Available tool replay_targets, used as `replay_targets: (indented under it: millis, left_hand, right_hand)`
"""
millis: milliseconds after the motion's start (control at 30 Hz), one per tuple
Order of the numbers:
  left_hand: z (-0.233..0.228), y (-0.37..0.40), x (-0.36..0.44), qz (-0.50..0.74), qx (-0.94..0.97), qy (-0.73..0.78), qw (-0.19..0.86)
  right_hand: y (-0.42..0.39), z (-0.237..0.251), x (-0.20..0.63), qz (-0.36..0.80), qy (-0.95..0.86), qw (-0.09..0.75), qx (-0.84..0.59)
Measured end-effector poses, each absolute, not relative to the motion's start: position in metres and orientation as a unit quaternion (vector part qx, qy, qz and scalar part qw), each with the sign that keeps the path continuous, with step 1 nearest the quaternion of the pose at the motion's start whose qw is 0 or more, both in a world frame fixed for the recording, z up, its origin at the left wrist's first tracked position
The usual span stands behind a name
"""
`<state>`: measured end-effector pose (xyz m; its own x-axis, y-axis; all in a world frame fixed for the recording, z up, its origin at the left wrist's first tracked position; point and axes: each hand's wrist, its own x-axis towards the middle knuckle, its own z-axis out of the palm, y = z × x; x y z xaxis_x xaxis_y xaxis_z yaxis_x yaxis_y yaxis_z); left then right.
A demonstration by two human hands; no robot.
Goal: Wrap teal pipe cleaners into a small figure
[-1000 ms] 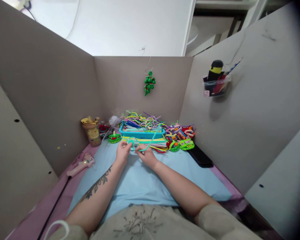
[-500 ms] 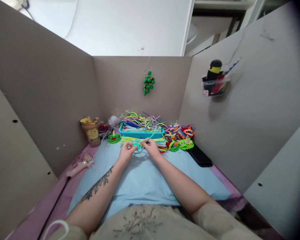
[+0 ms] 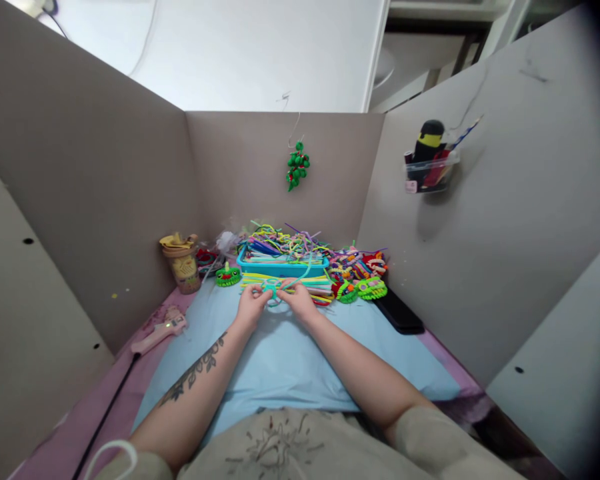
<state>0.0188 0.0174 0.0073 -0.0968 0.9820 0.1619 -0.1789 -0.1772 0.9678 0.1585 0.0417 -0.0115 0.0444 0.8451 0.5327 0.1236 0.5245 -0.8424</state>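
1. Enclosing the work area: grey partition panels (image 3: 105, 193) on three sides, rising beyond and to either side of the fingers.
2. Light blue cloth (image 3: 290, 360), spread flat under both forearms and running out to the fingertips.
3. Blue tray (image 3: 280, 268) heaped with mixed-colour pipe cleaners, just beyond the fingers; a flat row of yellow and green stems (image 3: 310, 283) lies along its near edge.
4. Finished fuzzy pieces (image 3: 360, 273) in red, green and pink, beyond and to the right of the right fingers.
5. Black flat object (image 3: 400, 313), right of the right hand, apart from it.
6. Pink glue gun (image 3: 160, 328), well to the left of the left hand, on the pink surface.
7. Tan cup (image 3: 183, 263), beyond and left of the left fingers.
8. Green ornament (image 3: 297, 167), hanging on the back panel, high above the fingers.
9. Left hand (image 3: 251, 308), fingers narrowed in a pinch on the teal pipe cleaner.
10. Right hand (image 3: 299, 302), fingers likewise pinched on the same stem.
11. Teal pipe cleaner (image 3: 275, 288): thin, fuzzy, coiled into a small loop between the two sets of fingertips, one loose tail arching up and right toward the tray.
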Motion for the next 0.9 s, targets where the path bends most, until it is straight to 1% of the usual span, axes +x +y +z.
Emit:
replay_targets:
  millis: [133,233,400,500,600,667,767,900]
  left_hand:
    - [0.007,0.017,0.019,0.601,0.474,0.421,0.486]
    - [0.005,0.018,0.018,0.596,0.474,0.421,0.493]
    - [0.006,0.019,0.017,0.585,0.490,0.428,0.484]
    - [0.006,0.019,0.015,0.611,0.516,0.442,0.407]
    - [0.003,0.020,0.013,0.624,0.565,0.460,0.283]
    - [-0.002,0.021,0.014,0.596,0.603,0.465,0.257]
    - [-0.008,0.021,0.018,0.554,0.619,0.453,0.323]
    - [-0.007,0.019,0.022,0.543,0.582,0.417,0.439]
  right_hand:
    - [0.046,-0.016,0.160,0.319,-0.625,0.584,-0.409]
    - [0.045,-0.017,0.160,0.311,-0.635,0.567,-0.423]
    - [0.044,-0.014,0.159,0.276,-0.613,0.602,-0.431]
    - [0.047,-0.012,0.162,0.311,-0.552,0.631,-0.448]
    - [0.048,-0.009,0.163,0.404,-0.468,0.659,-0.428]
    - [0.046,-0.006,0.161,0.463,-0.411,0.677,-0.399]
    - [0.041,-0.003,0.155,0.515,-0.363,0.689,-0.357]
    - [0.033,0.001,0.148,0.561,-0.358,0.673,-0.322]
